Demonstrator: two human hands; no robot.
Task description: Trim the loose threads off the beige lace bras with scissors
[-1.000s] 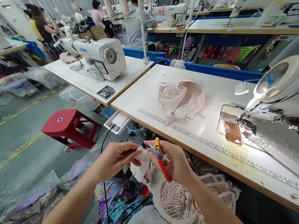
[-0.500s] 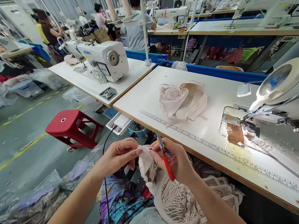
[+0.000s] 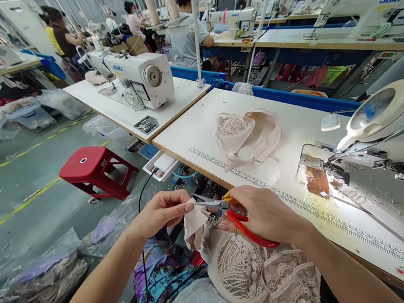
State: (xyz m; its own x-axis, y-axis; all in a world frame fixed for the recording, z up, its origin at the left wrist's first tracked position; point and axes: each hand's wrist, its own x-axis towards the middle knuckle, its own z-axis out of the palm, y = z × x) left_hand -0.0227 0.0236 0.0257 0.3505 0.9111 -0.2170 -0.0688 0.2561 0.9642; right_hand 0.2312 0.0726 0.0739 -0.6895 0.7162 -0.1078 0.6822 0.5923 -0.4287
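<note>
My left hand (image 3: pixel 168 210) pinches the end of a beige strap on a lace bra (image 3: pixel 242 271) that lies across my lap. In my right hand (image 3: pixel 259 211) is a pair of scissors (image 3: pixel 248 225) with red and yellow handles, fingers wrapped round them. The blades point left and sit right at the pinched fabric end, close to my left fingertips. Whether they are cutting the cloth I cannot tell. Another beige lace bra (image 3: pixel 245 132) rests on the white table (image 3: pixel 190 125) beyond my hands.
A sewing machine (image 3: pixel 394 132) stands at the right of the table, a second sewing machine (image 3: pixel 137 76) on the table to the left. A red stool (image 3: pixel 97 170) is on the floor at left, near plastic bags (image 3: pixel 49 260). Several people sit farther back.
The scissors have swung from hanging in my right hand to a working grip, blades now pointing left at the fabric end. My right hand has let go of the fabric end; my left still pinches it.
</note>
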